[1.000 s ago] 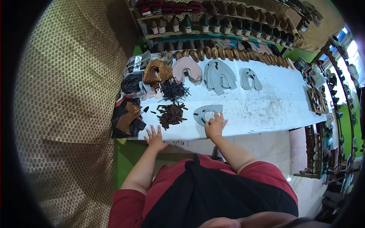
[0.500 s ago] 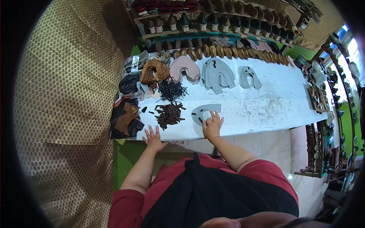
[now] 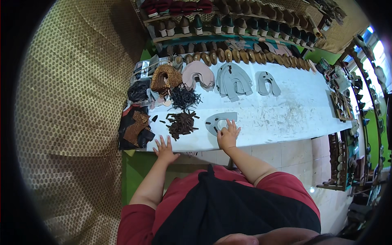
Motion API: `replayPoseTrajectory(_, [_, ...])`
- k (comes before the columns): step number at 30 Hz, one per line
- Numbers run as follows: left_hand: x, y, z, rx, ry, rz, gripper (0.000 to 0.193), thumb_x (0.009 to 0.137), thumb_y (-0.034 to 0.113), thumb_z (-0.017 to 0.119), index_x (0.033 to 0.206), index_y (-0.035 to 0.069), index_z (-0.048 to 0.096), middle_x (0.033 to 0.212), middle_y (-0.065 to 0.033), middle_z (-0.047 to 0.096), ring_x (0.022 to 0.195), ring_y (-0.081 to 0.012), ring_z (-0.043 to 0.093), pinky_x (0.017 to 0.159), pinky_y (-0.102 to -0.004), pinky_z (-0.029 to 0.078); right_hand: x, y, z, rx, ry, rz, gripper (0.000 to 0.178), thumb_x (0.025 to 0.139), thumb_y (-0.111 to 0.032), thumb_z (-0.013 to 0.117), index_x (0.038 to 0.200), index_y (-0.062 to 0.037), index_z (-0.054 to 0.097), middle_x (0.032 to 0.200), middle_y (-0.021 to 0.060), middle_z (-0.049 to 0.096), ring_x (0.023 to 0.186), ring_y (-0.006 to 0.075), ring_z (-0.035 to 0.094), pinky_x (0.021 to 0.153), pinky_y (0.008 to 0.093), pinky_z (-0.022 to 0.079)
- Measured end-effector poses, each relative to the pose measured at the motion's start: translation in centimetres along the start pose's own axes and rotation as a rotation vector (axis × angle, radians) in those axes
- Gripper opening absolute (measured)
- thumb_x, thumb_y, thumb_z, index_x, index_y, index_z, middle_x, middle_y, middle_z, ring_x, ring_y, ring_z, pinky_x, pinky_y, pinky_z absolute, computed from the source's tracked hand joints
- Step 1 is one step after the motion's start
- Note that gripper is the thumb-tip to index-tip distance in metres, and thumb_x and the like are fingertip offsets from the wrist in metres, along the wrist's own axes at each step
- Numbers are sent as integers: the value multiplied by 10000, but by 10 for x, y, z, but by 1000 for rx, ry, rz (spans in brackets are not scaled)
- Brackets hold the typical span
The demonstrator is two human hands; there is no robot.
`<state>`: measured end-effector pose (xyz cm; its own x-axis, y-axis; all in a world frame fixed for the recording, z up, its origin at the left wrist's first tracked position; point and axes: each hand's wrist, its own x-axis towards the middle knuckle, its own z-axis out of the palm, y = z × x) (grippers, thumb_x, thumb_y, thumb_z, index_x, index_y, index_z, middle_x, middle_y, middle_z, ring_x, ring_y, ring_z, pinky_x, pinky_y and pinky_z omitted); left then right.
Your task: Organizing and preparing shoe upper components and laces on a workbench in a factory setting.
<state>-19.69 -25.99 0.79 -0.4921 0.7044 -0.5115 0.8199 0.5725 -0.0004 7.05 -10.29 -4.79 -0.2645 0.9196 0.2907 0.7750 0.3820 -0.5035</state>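
A curved grey shoe-upper piece point(image 3: 212, 119) with small black strips stuck on it lies near the table's front edge. My right hand point(image 3: 229, 136) rests on its near right side, fingers spread and thumb and forefinger bent close together. Whether a small strip is under those fingertips I cannot tell. My left hand point(image 3: 165, 152) lies flat at the front edge, fingers spread and holding nothing. Just beyond it sits a heap of dark brown strips point(image 3: 181, 124), with a few loose dark bits to its left.
Farther back lie a pile of black strips point(image 3: 185, 98), leopard-print pieces point(image 3: 165, 77), pink pieces point(image 3: 199, 73) and two grey stacks, one larger point(image 3: 233, 79), one smaller point(image 3: 268, 83). Shoe lasts point(image 3: 228, 55) line the back edge, below shoe shelves. A wooden tray point(image 3: 341, 106) stands far right.
My right hand's fingers have shifted very slightly on the grey piece. My left hand has stayed flat in nearly the same place.
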Motion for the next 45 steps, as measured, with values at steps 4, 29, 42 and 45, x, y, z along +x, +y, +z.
replayPoseTrajectory(4, [1, -1, 1, -9, 1, 9, 1228, 724, 504, 792, 1584, 237, -42, 1626, -187, -164, 1489, -454, -97, 1134, -683, 75, 0, 0, -1, 0, 2, 8, 154, 802, -218, 679, 764, -70, 661, 1465, 152, 439, 1437, 388, 270, 1105, 726, 92])
replayPoseTrajectory(29, [2, 37, 25, -39, 504, 503, 782, 780, 314, 638, 1502, 158, 379, 1628, -194, 130, 1485, -487, 19, 1085, -746, 4, 12, 13, -38, -207, -414, -368, 535, 857, -468, 620, 1355, -277, 583, 1613, 145, 201, 1493, 417, 110, 1093, 750, 99])
replayPoseTrajectory(42, [56, 156, -42, -85, 340, 532, 610, 792, 450, 716, 1292, 111, 631, 1635, -219, 31, 1477, -491, -104, 1100, -710, -58, 15, 12, -38, -166, -442, -341, 520, 854, -449, 620, 1347, -284, 590, 1608, 163, 208, 1491, 423, 124, 1110, 728, 108])
replayPoseTrajectory(45, [55, 170, -61, -150, 235, 506, 429, 742, 421, 766, 1078, 154, 740, 1629, -229, 84, 1478, -494, -90, 1094, -719, -57, 15, 14, -38, -170, -430, -349, 516, 860, -454, 612, 1346, -282, 592, 1609, 167, 204, 1489, 427, 124, 1108, 730, 109])
